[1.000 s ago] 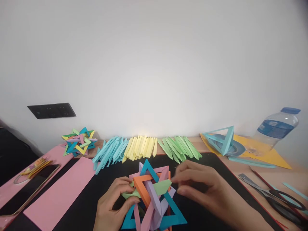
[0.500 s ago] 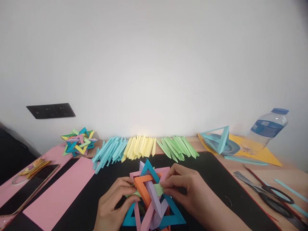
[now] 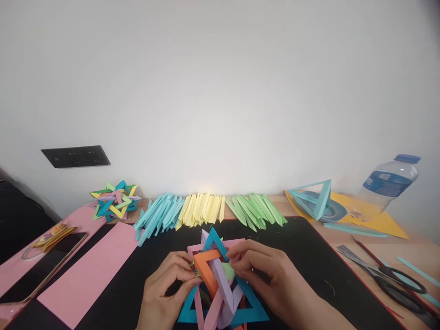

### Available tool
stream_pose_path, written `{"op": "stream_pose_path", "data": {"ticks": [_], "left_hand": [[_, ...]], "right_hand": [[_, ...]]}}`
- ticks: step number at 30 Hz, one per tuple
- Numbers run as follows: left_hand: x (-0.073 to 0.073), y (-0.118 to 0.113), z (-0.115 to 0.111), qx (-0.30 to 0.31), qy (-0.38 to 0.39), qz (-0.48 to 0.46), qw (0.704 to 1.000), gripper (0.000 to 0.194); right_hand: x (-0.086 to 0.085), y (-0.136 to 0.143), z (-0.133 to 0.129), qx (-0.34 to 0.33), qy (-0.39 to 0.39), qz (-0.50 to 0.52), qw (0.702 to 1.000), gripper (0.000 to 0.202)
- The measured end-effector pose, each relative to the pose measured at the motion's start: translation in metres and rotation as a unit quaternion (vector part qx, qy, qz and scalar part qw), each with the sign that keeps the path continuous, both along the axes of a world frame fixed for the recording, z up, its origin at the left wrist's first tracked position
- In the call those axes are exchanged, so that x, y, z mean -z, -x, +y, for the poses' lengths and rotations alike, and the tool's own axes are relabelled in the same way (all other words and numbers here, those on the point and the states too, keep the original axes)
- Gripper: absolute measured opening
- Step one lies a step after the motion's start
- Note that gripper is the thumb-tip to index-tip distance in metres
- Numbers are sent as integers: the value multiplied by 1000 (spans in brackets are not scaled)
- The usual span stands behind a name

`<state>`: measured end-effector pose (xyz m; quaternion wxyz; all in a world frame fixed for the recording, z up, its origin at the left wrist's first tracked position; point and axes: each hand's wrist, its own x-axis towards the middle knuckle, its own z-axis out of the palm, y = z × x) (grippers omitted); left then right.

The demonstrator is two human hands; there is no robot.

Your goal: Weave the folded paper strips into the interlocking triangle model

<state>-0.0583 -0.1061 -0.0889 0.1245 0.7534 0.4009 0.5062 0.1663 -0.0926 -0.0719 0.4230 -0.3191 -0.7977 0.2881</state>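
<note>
Low in the middle sits a model of interlocked folded-paper frames in blue, orange, pink and lilac [image 3: 222,282]. A light green paper strip [image 3: 228,271] passes through it, behind the lilac bar. My right hand [image 3: 271,275] pinches this strip at its right end, thumb and fingertips closed together. On the other side, my left hand [image 3: 170,284] is closed at the model's left edge, with a sliver of green between thumb and fingers. The strip's middle is hidden behind the orange and lilac bars.
Behind lie rows of folded strips in blue [image 3: 160,217], yellow [image 3: 201,211] and green [image 3: 256,211]. A finished paper star [image 3: 115,200], pink sheet [image 3: 91,275] and phone [image 3: 44,270] are left. Scissors [image 3: 381,275], a bottle [image 3: 392,183] and a roll of tape [image 3: 330,213] are right.
The green strip shows less on both sides of the model, and its right part looks bent. My fingers have shifted slightly around it. The whole view has moved a little.
</note>
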Motion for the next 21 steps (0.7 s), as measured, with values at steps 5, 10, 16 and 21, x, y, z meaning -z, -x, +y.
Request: {"op": "stream_pose_path", "data": {"ticks": [5,10,16,21], "left_hand": [[3,0,0,16,-10,6,1000,17],[5,1,-1,41,-14,14,999,17],[11,4,-5,55,-1,11,998,17],[14,6,-5,66,-9,15,998,20]], "right_hand": [[-3,-7,2,-51,2,-21,998,17],[6,-4,8,-66,-37,-13,997,14],[12,1,12,-73,-17,30,997,12],[9,1,13,-98,11,15,995,8]]}}
